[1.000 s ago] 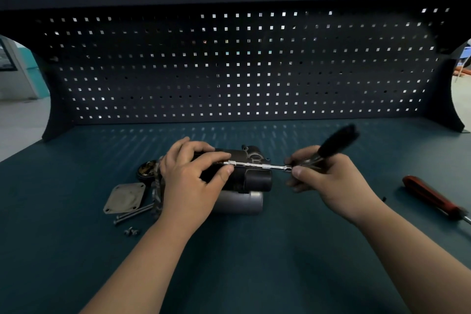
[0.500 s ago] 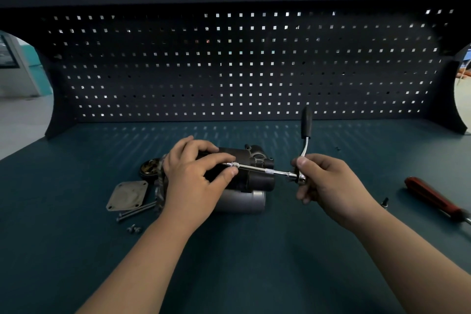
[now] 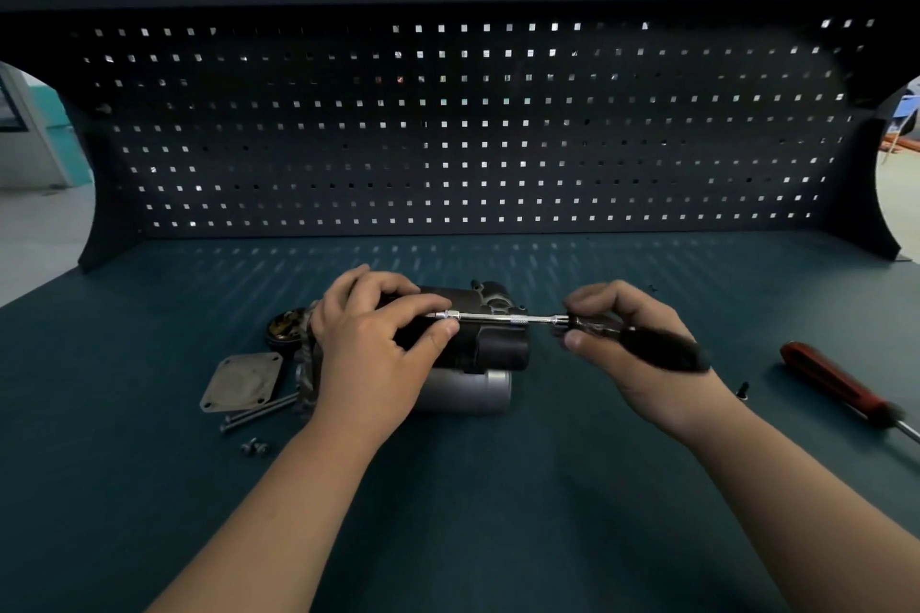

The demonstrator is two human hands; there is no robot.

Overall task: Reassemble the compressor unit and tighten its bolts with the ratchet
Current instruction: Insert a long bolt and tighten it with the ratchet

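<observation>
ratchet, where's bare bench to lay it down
Bare mat lies between the forearms, in front of the compressor; also behind it, up to the pegboard. Crowded left of it: cover plate, long bolts, screws. Right: screwdriver.

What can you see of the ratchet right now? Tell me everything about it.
The ratchet has a slim, shiny chrome extension bar lying roughly level, left to right, across the top of the dark compressor unit. Its black handle is blurred and angles out to the right and toward the viewer. The left hand pinches the socket end between thumb and forefinger. The right hand grips the head end, where bar meets handle.
</observation>
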